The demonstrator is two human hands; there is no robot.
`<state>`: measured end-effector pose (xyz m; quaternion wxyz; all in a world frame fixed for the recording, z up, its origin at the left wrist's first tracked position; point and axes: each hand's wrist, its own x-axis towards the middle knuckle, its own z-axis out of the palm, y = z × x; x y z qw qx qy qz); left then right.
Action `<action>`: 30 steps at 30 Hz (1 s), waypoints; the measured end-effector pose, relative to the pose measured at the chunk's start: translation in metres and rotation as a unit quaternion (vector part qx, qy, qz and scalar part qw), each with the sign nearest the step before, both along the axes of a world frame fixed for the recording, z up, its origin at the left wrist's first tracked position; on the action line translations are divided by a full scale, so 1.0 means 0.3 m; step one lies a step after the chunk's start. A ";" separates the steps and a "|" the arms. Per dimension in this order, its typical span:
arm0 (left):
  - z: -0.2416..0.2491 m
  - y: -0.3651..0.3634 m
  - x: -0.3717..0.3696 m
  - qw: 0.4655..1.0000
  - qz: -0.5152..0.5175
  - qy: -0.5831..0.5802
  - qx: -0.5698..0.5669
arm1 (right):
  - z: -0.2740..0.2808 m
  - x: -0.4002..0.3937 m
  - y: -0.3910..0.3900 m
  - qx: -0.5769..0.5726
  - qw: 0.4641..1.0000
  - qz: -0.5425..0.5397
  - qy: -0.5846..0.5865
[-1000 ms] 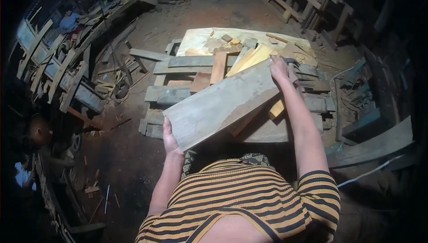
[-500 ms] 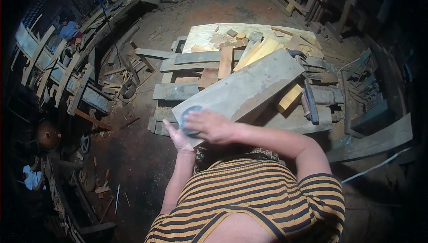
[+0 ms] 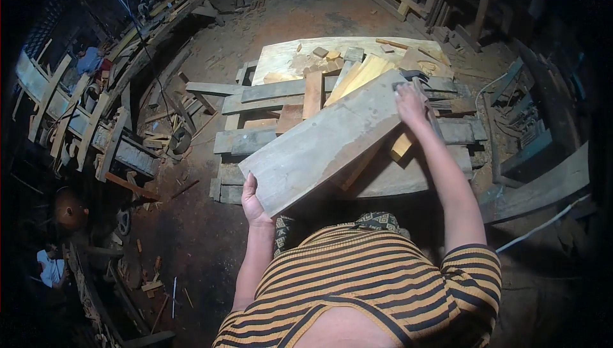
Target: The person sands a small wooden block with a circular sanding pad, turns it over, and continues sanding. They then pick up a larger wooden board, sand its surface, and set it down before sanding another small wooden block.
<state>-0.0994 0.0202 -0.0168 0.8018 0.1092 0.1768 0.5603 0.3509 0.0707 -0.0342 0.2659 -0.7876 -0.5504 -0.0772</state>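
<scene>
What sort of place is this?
Probably a woodworking shop, judging by the wide board at the person's left hand, the planks beyond it, and wood scraps on the floor.

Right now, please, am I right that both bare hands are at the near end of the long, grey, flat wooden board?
Not quite: the head view shows only the left hand at the near end of the long, grey, flat wooden board; the right hand is at its far end.
</scene>
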 end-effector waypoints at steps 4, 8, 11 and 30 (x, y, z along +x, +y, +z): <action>0.008 -0.005 0.009 1.000 -0.007 0.009 0.006 | 0.129 -0.422 -0.147 0.008 0.978 0.192 0.085; 0.015 -0.007 0.015 1.000 -0.009 0.010 -0.003 | 0.178 -0.834 -0.292 0.077 0.878 0.466 0.081; 0.008 -0.008 0.002 1.000 -0.023 0.017 -0.003 | 0.252 -0.909 -0.402 0.071 0.819 0.567 0.055; 0.020 -0.007 0.003 0.997 -0.005 0.077 0.006 | -0.007 -0.028 -0.002 0.028 0.994 -0.045 0.097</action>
